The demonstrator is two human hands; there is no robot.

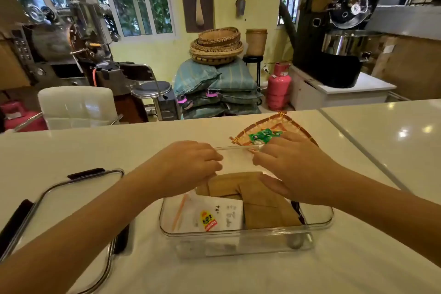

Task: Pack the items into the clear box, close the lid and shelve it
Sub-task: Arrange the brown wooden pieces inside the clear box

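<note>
Both hands (241, 169) cover the clear box's (245, 230) far contents.

Clear box (245, 229) – see-through, colourless. Inside: tan-brown paper packets (257, 200); white sachet (214, 217) with yellow-and-red "502" label, orange-pink strip at side. Lid (71, 198) – clear, black clasps. Woven fan (274, 131) – orange and cream check, brown edge. Green-and-white packet (262, 136) on it. Counter (95, 148) – glossy cream-white. Gas cylinder (278, 86) – pink.

- One head-worn wide-angle view, looking forward and down across the white bench (71, 150).
- Close on the forearms; the room's far wall lies behind.
</note>
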